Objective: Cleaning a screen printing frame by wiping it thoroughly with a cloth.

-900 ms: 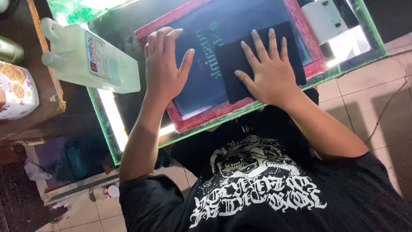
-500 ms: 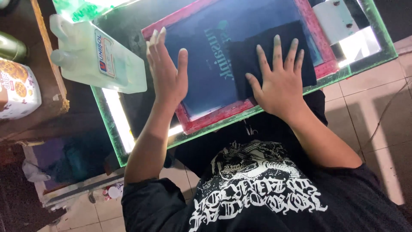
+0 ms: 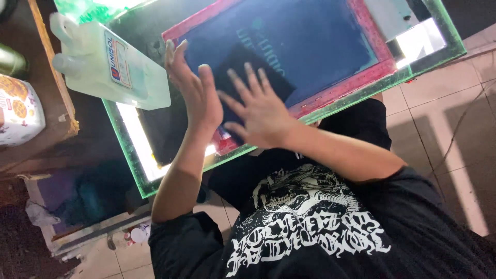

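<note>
A clear plastic jug (image 3: 111,64) lies on the lit, green-edged glass bench (image 3: 135,150) at the left. Just right of it, the left hand (image 3: 194,93) rests open at the near left edge of the red-framed printing screen (image 3: 361,77), fingers straight. The right hand (image 3: 258,111), fingers spread, presses flat on a black cloth (image 3: 258,64) lying on the screen's dark blue mesh. Neither hand grips anything.
</note>
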